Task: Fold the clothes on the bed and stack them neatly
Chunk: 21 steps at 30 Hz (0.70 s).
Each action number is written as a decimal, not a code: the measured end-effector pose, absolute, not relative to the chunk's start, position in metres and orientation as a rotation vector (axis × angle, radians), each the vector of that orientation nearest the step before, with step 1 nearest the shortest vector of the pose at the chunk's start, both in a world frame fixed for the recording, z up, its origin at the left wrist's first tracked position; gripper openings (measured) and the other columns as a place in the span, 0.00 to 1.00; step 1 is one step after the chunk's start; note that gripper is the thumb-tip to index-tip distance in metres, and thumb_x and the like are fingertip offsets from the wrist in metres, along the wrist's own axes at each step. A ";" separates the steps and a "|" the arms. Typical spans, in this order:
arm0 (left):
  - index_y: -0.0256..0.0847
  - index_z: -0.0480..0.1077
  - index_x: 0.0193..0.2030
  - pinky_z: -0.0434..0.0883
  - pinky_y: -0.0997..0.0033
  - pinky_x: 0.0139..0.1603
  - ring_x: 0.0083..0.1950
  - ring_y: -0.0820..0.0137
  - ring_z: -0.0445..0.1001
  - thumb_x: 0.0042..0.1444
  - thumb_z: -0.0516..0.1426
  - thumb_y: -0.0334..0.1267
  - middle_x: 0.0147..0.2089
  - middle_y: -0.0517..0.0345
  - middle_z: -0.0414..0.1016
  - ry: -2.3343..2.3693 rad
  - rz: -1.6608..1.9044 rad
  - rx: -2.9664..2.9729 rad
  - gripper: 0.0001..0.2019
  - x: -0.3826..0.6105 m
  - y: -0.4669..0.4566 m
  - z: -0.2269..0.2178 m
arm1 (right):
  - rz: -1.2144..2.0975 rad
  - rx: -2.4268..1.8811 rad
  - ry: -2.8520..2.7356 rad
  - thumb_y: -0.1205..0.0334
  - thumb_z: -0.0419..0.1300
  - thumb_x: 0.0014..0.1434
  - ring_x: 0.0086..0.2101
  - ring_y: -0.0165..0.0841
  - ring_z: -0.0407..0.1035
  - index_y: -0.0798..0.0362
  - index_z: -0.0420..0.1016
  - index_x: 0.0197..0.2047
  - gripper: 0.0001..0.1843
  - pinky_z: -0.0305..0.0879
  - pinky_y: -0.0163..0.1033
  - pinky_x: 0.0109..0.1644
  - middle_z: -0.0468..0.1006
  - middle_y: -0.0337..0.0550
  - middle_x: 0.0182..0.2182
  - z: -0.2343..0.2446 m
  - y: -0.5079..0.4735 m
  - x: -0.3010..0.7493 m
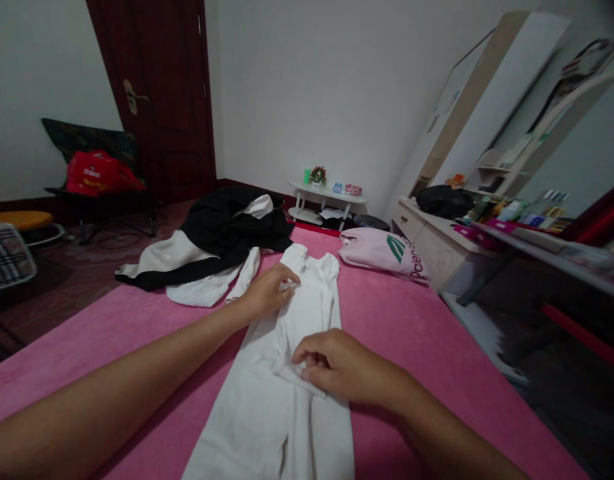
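Note:
A long white garment (307, 307) lies lengthwise on the pink bed cover (397, 333), its neck end away from me. Part of it is folded inward over its front, with creases down the middle. My left hand (271, 290) rests at its upper left edge, thumb and fingers apart, fingertips on the cloth. Lower down on the right, my right hand (339, 363) has its fingers curled, thumb and forefinger at a loose edge of the cloth. The fingertips are partly hidden by the hand itself.
Black and white clothes (227, 230) are heaped at the bed's far left. A folded pink garment (381, 252) with green print lies far right. Beyond stand a small white table (331, 193), a dresser (431, 240), a chair with a red bag (99, 173), and a door (161, 100).

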<state>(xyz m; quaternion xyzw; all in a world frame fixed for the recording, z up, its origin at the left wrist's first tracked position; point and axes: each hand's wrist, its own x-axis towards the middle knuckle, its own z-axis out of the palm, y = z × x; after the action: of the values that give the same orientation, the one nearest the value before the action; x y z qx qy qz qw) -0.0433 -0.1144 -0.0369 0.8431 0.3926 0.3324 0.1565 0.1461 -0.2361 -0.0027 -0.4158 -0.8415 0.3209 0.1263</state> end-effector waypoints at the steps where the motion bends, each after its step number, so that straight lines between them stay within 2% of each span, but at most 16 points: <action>1: 0.40 0.74 0.44 0.67 0.66 0.52 0.48 0.66 0.71 0.53 0.55 0.28 0.47 0.51 0.72 1.075 0.922 2.486 0.12 -0.047 -0.117 -0.037 | 0.899 -1.200 -2.472 0.69 0.57 0.53 0.27 0.27 0.68 0.52 0.79 0.40 0.13 0.59 0.30 0.32 0.77 0.37 0.28 -0.003 -0.236 0.148; 5: 0.44 0.71 0.51 0.64 0.62 0.59 0.60 0.62 0.64 0.53 0.52 0.22 0.59 0.50 0.64 0.861 0.683 2.807 0.21 -0.070 -0.132 -0.030 | 0.640 -1.175 -2.508 0.77 0.53 0.51 0.36 0.30 0.69 0.52 0.78 0.39 0.17 0.62 0.32 0.41 0.77 0.40 0.35 0.002 -0.233 0.163; 8: 0.46 0.67 0.57 0.63 0.61 0.60 0.63 0.60 0.61 0.54 0.51 0.21 0.64 0.49 0.60 0.681 0.456 2.961 0.26 -0.096 -0.146 -0.023 | 0.510 -1.157 -2.561 0.79 0.52 0.51 0.44 0.32 0.68 0.49 0.75 0.49 0.25 0.63 0.35 0.49 0.75 0.43 0.42 0.004 -0.235 0.180; 13: 0.48 0.66 0.59 0.63 0.62 0.62 0.64 0.62 0.61 0.57 0.51 0.24 0.63 0.51 0.63 0.511 0.299 2.953 0.24 -0.130 -0.174 -0.016 | 0.433 -1.076 -2.674 0.73 0.55 0.56 0.57 0.35 0.59 0.44 0.66 0.60 0.29 0.57 0.42 0.61 0.65 0.46 0.58 -0.007 -0.247 0.197; 17: 0.48 0.64 0.60 0.64 0.63 0.61 0.62 0.61 0.64 0.56 0.57 0.32 0.62 0.49 0.64 0.344 0.298 2.875 0.23 -0.131 -0.193 -0.011 | 0.304 -0.979 -2.717 0.57 0.62 0.55 0.64 0.43 0.48 0.43 0.63 0.62 0.32 0.50 0.51 0.65 0.54 0.47 0.66 -0.018 -0.250 0.191; 19: 0.47 0.64 0.60 0.63 0.60 0.61 0.61 0.59 0.64 0.58 0.57 0.37 0.61 0.46 0.64 0.269 0.342 2.846 0.22 -0.125 -0.198 -0.008 | 0.294 -0.900 -2.735 0.55 0.62 0.55 0.65 0.43 0.46 0.42 0.63 0.62 0.31 0.47 0.52 0.66 0.55 0.45 0.66 -0.020 -0.250 0.183; 21: 0.45 0.66 0.57 0.61 0.57 0.62 0.62 0.58 0.63 0.60 0.54 0.39 0.61 0.44 0.65 0.194 0.395 2.791 0.18 -0.117 -0.203 -0.005 | 0.352 -0.827 -2.731 0.60 0.59 0.58 0.64 0.40 0.51 0.42 0.66 0.60 0.26 0.46 0.51 0.66 0.62 0.43 0.63 -0.021 -0.251 0.174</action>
<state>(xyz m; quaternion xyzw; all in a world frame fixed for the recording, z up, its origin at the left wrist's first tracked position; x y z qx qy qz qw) -0.1172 -0.2026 -0.0055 0.9755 0.0680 0.1382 0.1573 0.1740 -0.2508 -0.0205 -0.2851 -0.9415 0.1214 0.1328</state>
